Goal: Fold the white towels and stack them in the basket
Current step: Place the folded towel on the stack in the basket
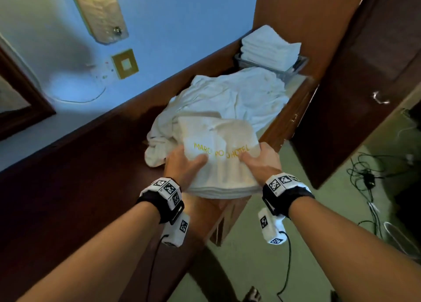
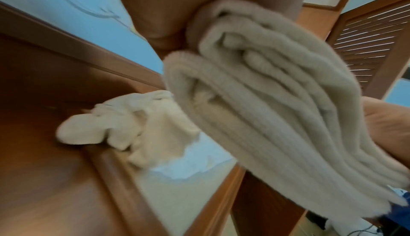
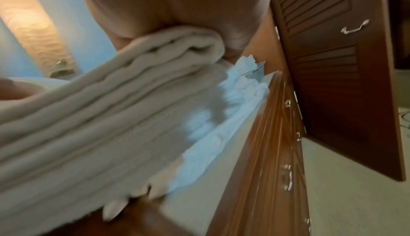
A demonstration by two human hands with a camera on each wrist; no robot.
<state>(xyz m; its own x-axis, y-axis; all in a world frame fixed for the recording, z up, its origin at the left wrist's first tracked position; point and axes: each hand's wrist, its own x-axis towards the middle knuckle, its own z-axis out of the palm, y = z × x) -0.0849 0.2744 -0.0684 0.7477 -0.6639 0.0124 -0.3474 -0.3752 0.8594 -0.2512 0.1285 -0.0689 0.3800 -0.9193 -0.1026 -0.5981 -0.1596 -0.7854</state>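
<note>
A folded white towel [image 1: 221, 165] with yellow lettering is lifted above the near end of the wooden counter [image 1: 95, 165]. My left hand [image 1: 185, 165] grips its left side and my right hand [image 1: 259, 160] grips its right side, thumbs on top and fingers hidden beneath. Its stacked layers [image 2: 266, 108] fill the left wrist view, and the same layered edge [image 3: 93, 117] fills the right wrist view. Behind it lies a heap of unfolded white towels [image 1: 227, 101]. At the far end stands a wire basket [image 1: 298, 65] holding a stack of folded towels [image 1: 268, 46].
The counter runs along a blue wall [image 1: 170, 16] and ends at a wooden louvred door [image 1: 364, 73] with a metal handle. Its front has drawers with handles [image 3: 288, 176]. Cables [image 1: 369, 178] lie on the pale floor to the right.
</note>
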